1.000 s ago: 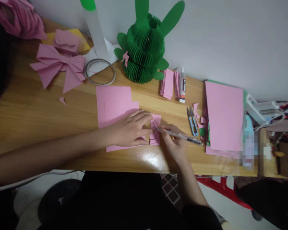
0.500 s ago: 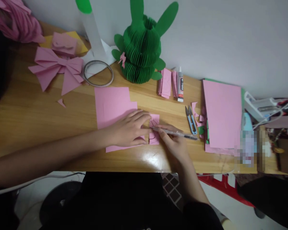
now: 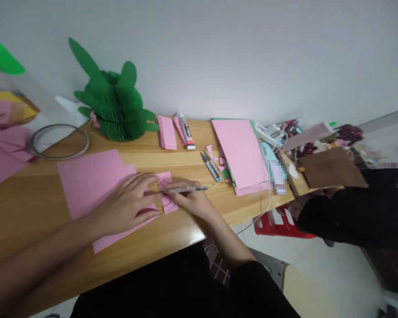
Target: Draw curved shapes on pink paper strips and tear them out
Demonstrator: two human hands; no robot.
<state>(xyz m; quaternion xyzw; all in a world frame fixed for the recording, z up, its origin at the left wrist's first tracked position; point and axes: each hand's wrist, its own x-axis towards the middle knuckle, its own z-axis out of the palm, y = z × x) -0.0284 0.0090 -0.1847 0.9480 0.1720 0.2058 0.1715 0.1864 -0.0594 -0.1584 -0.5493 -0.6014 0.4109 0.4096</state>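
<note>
My left hand (image 3: pixel 128 205) lies flat with fingers spread, pressing on a large pink paper sheet (image 3: pixel 89 179) and on the edge of a small pink paper piece (image 3: pixel 167 191) with drawn curves. My right hand (image 3: pixel 190 201) is closed on a pen (image 3: pixel 187 189), whose tip rests on that small piece. Both hands work near the front edge of the wooden table (image 3: pixel 152 161).
A green honeycomb paper figure (image 3: pixel 114 108), a tape ring (image 3: pixel 59 140), folded pink strips (image 3: pixel 166 131), a glue tube (image 3: pixel 185 129), blue snips (image 3: pixel 211 166) and a pink paper stack (image 3: pixel 242 152) lie behind. Another person's dark sleeve (image 3: pixel 345 216) is at the right. A red stool (image 3: pixel 275 225) stands below.
The view has swung to the right and tilted, so the room on the right and another person's sleeve now show. Both hands stay on the small pink piece, the pen still on it.
</note>
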